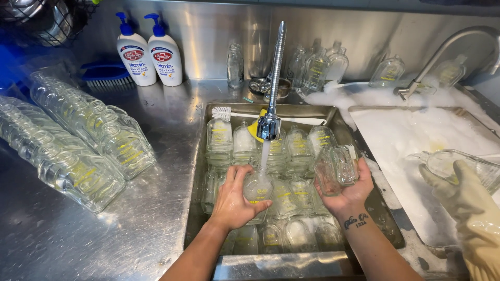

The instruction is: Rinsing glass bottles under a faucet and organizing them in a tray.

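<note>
**Two bottles at the running tap**

Here, the flexible steel tap hanging over the middle basin serves as the landmark. Directly beneath its stream, the left hand holds a small clear glass bottle with yellow print; its fingers curl round the bottle's side, closed on it, and the water falls straight onto the glass. The bottle's long axis seems to run roughly upright, tilted a little toward the tap, though foam and glare blur its outline.

To the right of the tap and slightly lower, the right hand grips a second clear square-shouldered glass bottle, fingers wrapped under and round it. That bottle lies tilted, its long axis running up and to the right, away from the stream. Of the two, the left hand is plainly the nearer to the water; the right hand's bottle lies just beside the stream, not under it.

Below the tap, the rectangular steel basin is packed with more clear bottles. Far left of the tap, rows of rinsed bottles lie on the steel tabletop. Behind and left of it stand two white pump dispensers with blue tops. Right of the tap, a foam-filled basin holds another person's cream rubber-gloved hand gripping a bottle.
</note>
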